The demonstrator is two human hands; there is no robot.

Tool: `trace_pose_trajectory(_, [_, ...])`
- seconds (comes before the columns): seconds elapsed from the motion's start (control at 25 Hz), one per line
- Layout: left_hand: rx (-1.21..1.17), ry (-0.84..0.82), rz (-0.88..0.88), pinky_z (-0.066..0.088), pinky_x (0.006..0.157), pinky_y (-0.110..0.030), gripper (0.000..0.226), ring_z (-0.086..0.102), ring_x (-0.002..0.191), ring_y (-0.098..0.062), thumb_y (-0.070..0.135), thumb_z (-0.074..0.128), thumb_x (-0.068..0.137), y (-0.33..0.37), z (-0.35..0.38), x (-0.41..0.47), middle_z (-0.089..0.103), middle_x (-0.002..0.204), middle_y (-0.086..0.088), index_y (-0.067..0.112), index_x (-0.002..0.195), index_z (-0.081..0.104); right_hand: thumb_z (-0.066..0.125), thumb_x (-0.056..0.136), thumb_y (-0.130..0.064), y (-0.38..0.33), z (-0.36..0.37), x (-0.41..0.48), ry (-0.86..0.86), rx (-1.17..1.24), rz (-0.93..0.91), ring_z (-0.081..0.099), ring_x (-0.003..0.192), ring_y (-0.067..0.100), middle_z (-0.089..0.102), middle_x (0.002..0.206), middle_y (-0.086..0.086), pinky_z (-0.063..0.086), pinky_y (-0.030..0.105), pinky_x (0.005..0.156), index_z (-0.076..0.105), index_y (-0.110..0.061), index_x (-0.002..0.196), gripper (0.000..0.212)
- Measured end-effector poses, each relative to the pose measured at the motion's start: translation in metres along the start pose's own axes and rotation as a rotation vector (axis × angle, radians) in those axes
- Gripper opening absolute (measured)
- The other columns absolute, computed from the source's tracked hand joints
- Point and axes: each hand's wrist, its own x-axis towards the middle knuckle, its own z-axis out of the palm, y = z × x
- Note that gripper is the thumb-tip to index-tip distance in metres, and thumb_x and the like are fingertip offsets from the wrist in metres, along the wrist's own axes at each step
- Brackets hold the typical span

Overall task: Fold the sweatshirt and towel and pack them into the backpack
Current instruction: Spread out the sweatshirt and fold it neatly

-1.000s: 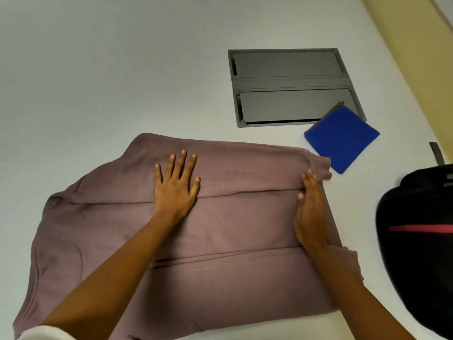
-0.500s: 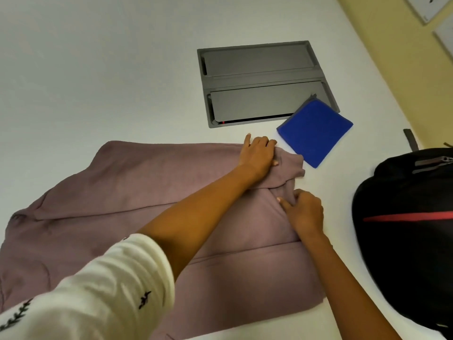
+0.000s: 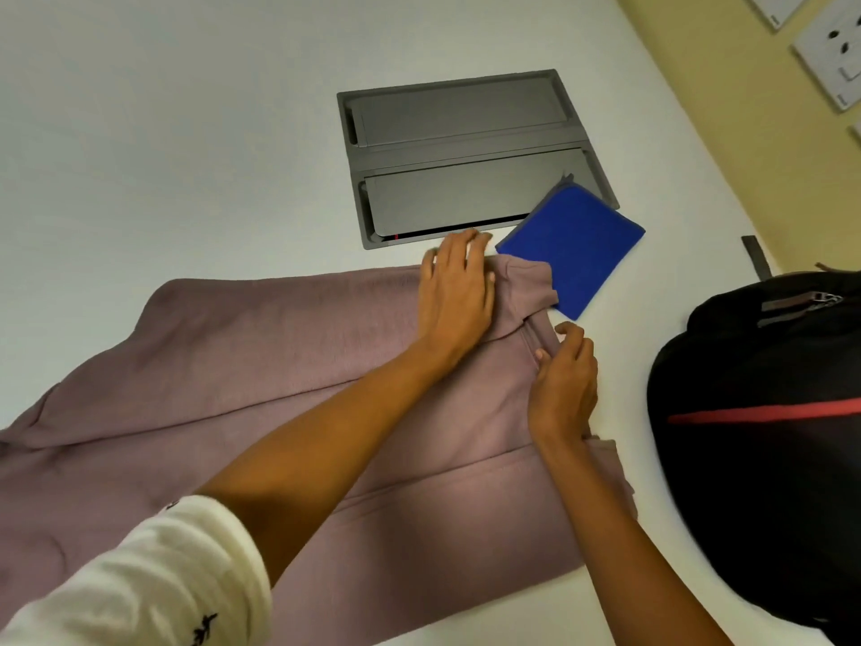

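White, smooth worktop (image 3: 186, 132) carries a soft mauve sweatshirt (image 3: 279, 366). Left hand (image 3: 454, 296) presses flat, fingers spread; right hand (image 3: 563, 380) pinches its ribbed edge.

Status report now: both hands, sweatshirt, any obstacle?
Left hand flat on sweatshirt. Right hand pinching its edge. Folded blue towel touches sweatshirt corner.

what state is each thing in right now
sweatshirt: spread flat, partly folded
towel: folded square, beside the sweatshirt
backpack: zipper seems shut, nothing packed yet
left hand: pressing on the sweatshirt's corner
right hand: pinching the sweatshirt's edge
table hatch: lids closed
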Motion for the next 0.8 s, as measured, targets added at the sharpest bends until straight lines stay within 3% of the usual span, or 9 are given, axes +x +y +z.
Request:
trace_pose_trajectory(0.12, [0.062, -0.182, 0.147, 0.019, 0.117, -0.046, 0.051, 0.029, 0.141, -0.026, 0.029, 0.042, 0.097, 0.005, 0.007, -0.056, 0.038, 0.15, -0.011, 0.009, 0.144, 0.038, 0.07, 0.085, -0.008, -0.001, -0.002, -0.001, 0.07, -0.065, -0.052, 0.055, 0.102, 0.033, 0.058, 0.119, 0.019, 0.049, 0.04, 0.084, 0.053, -0.005, 0.125, 0.044])
trace_pose_trajectory(0.2, [0.142, -0.313, 0.147, 0.012, 0.119, -0.047, 0.061, 0.016, 0.146, -0.023, 0.043, 0.031, 0.098, 0.001, 0.016, -0.085, 0.022, 0.158, -0.006, 0.014, 0.151, 0.023, 0.065, 0.089, -0.011, 0.002, -0.005, -0.012, 0.026, -0.032, -0.151, 0.052, 0.116, 0.036, 0.053, 0.13, 0.02, 0.045, 0.042, 0.095, 0.05, -0.003, 0.13, 0.045])
trace_pose_trajectory(0.32, [0.211, -0.377, 0.132, 0.006, 0.119, -0.049, 0.066, 0.005, 0.148, -0.02, 0.05, 0.026, 0.097, -0.01, 0.024, -0.092, 0.01, 0.16, -0.003, 0.017, 0.153, 0.013, 0.035, 0.1, -0.041, 0.022, -0.006, -0.04, -0.275, -0.108, -0.32, 0.014, 0.147, 0.027, 0.016, 0.16, 0.009, 0.016, 0.039, 0.118, 0.017, -0.011, 0.152, 0.064])
trace_pose_trajectory(0.4, [0.227, -0.39, 0.145, 0.006, 0.119, -0.049, 0.067, 0.004, 0.148, -0.02, 0.049, 0.027, 0.097, -0.011, 0.022, -0.09, 0.009, 0.161, -0.002, 0.018, 0.153, 0.011, 0.016, 0.098, -0.054, 0.035, -0.003, -0.045, -0.303, -0.291, -0.389, -0.001, 0.149, 0.022, 0.0, 0.161, 0.005, 0.006, 0.043, 0.12, 0.002, -0.016, 0.154, 0.069])
trace_pose_trajectory(0.64, [0.225, -0.424, 0.156, 0.007, 0.118, -0.049, 0.065, 0.002, 0.148, -0.019, 0.049, 0.023, 0.097, -0.014, 0.011, -0.101, 0.007, 0.161, -0.002, 0.019, 0.153, 0.01, 0.017, 0.094, -0.062, 0.032, -0.004, -0.062, -0.307, -0.411, -0.372, 0.007, 0.148, 0.03, 0.007, 0.161, 0.01, 0.014, 0.058, 0.115, 0.011, -0.015, 0.154, 0.076])
trace_pose_trajectory(0.8, [0.047, -0.393, 0.065, 0.01, 0.119, -0.048, 0.059, 0.015, 0.147, -0.021, 0.042, 0.02, 0.097, -0.001, -0.003, -0.115, 0.021, 0.158, -0.004, 0.019, 0.152, 0.018, 0.018, 0.092, -0.064, 0.029, -0.008, -0.092, -0.332, -0.418, -0.37, 0.011, 0.146, 0.035, 0.013, 0.16, 0.013, 0.011, 0.059, 0.115, 0.016, -0.014, 0.153, 0.079])
